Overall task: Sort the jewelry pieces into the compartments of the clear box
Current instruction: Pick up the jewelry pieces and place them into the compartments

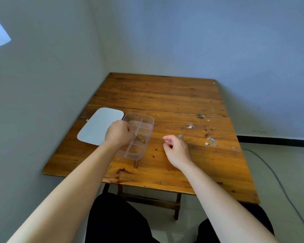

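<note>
Gold piece (141,139) (one) in clear box (148,120); three silver pieces (211,141) outside.

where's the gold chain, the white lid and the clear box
gold chain (141,139): head view, on the bunched links inside the box's middle right compartment
white lid (98,126): head view, on its flat top, left of the box
clear box (148,120): head view, on its far right rim

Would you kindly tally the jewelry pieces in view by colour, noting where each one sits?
Gold: 1, the gold chain in a right-side compartment of the clear box.
Silver: 2, the small silver piece by the right hand and the silver necklace, both on the table.
Pinkish: 1, the pinkish piece on the table.
Total: 4
</note>
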Motion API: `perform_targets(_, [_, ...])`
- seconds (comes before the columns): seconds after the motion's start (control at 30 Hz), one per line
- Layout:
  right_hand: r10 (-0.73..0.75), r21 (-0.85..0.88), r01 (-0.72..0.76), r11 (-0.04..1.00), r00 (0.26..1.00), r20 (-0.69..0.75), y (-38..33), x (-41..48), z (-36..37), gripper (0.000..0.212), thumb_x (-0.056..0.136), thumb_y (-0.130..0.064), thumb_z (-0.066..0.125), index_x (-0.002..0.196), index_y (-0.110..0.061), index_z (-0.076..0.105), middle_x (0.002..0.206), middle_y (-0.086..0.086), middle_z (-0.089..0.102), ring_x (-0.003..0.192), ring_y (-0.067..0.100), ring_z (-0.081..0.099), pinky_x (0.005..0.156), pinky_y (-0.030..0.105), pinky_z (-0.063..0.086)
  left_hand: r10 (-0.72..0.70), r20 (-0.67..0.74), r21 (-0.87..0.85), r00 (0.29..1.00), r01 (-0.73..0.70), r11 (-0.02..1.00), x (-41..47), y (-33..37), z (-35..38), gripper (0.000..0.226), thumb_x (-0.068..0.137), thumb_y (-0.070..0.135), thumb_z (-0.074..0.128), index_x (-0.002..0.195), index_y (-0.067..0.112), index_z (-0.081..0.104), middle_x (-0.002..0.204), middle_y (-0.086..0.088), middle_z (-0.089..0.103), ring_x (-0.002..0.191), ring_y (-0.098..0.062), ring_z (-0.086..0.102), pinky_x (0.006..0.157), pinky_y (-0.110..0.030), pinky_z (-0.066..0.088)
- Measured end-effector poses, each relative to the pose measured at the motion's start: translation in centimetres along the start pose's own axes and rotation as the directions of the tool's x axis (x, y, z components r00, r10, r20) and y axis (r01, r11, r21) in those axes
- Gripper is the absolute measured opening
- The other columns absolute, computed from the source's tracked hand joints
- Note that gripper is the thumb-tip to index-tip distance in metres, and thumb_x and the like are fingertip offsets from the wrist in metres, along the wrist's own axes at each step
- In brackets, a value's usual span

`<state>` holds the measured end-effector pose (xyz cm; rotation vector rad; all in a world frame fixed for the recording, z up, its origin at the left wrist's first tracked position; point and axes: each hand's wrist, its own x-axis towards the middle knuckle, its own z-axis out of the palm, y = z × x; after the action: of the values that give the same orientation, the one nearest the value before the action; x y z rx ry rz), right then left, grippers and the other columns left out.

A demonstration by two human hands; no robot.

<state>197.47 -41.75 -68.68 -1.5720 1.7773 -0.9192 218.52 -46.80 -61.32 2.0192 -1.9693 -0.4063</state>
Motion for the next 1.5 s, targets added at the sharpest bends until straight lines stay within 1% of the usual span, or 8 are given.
perform_targets(0.13, [-0.025,-0.033,0.025,0.999,1.0,0.008,0.2,-0.1,0.1,0.028,0.096,-0.011,0.06,0.122,-0.02,0.063,0.116,-0.006,0.062,0.099,0.003,0.056,0.071,0.001,0.031,-0.024,-0.121,0.096,0.992,0.036,0.995,0.1,-0.9,-0.9,0.021,0.092,0.017,0.057,0.076,0.012,0.07,0.077,-0.006,0.063,0.061,-0.018,0.056,0.044,-0.023,0.032])
perform_targets(0.3, [-0.045,-0.04,0.047,0.998,0.998,0.047,0.1,-0.2,0.0,0.032,0.096,-0.01,0.059,0.127,-0.017,0.061,0.121,-0.002,0.061,0.101,0.004,0.056,0.075,0.002,0.033,0.005,-0.004,0.22,1.0,-0.004,0.976,-0.1,-1.0,-1.1,0.018,0.092,0.019,0.058,0.1,0.011,0.073,0.096,-0.008,0.065,0.079,-0.024,0.061,0.056,-0.028,0.043])
perform_targets(0.57, [-0.001,0.034,0.0,0.999,0.999,0.034,0.8,0.1,-5.0,0.031,0.098,-0.019,0.059,0.128,-0.021,0.062,0.12,-0.007,0.066,0.103,0.006,0.059,0.079,0.011,0.039,0.36,-0.173,0.058,0.917,-0.355,0.933,-1.8,4.4,1.7,0.034,0.095,0.024,0.055,0.126,0.011,0.062,0.127,-0.012,0.059,0.114,-0.028,0.054,0.086,-0.039,0.051])
perform_targets(0.77, [0.025,-0.415,-0.06,0.908,0.996,-0.089,5.8,-0.4,-10.1,0.041,0.103,-0.02,0.047,0.145,-0.019,0.047,0.151,0.005,0.041,0.135,0.025,0.043,0.102,0.035,0.042,0.524,0.048,0.061,0.85,-0.526,0.848,-2.6,9.1,6.9,0.04,0.097,0.016,0.051,0.135,0.005,0.055,0.137,-0.016,0.052,0.125,-0.036,0.049,0.099,-0.048,0.044])
perform_targets(0.93, [0.041,-0.625,-0.016,0.781,0.999,0.026,8.5,-1.5,-11.4,0.058,0.105,-0.013,0.039,0.158,-0.017,0.016,0.166,0.009,0.013,0.152,0.03,0.013,0.12,0.042,0.016,0.488,0.296,0.12,0.821,-0.539,0.834,-3.1,11.2,10.5,0.051,0.105,0.017,0.034,0.155,0.014,0.025,0.165,-0.009,0.014,0.152,-0.025,0.012,0.121,-0.044,0.017])
perform_targets(1.07, [-0.103,-0.673,0.096,0.734,0.994,0.03,9.5,-2.2,-11.0,0.062,0.101,-0.002,0.042,0.158,-0.015,0.02,0.166,0.004,0.018,0.152,0.027,0.014,0.121,0.038,0.011,0.489,0.299,0.284,0.82,-0.565,0.774,-3.3,11.7,11.4,0.054,0.102,0.011,0.033,0.155,0.011,0.024,0.165,-0.009,0.016,0.151,-0.025,0.014,0.119,-0.041,0.017])
perform_targets(1.23, [-0.265,-0.731,0.189,0.655,0.964,0.012,8.8,-2.7,-10.6,0.053,0.092,0.004,0.057,0.143,-0.01,0.052,0.148,0.007,0.051,0.138,0.029,0.042,0.111,0.046,0.034,0.594,0.134,0.406,0.793,-0.591,0.697,-4.0,11.3,11.6,0.036,0.097,0.005,0.042,0.128,0.009,0.06,0.134,-0.008,0.06,0.12,-0.028,0.05,0.099,-0.034,0.041])
perform_targets(1.5, [-0.288,-0.58,0.16,0.798,0.948,-0.134,7.6,-2.7,-11.1,0.024,0.088,-0.001,0.07,0.106,-0.014,0.079,0.105,0.004,0.077,0.101,0.025,0.066,0.083,0.038,0.054,0.53,0.055,0.195,0.846,-0.53,0.826,-4.3,10.5,10.1,0.024,0.089,0.002,0.053,0.105,0.011,0.069,0.107,-0.007,0.071,0.103,-0.028,0.059,0.079,-0.037,0.051])
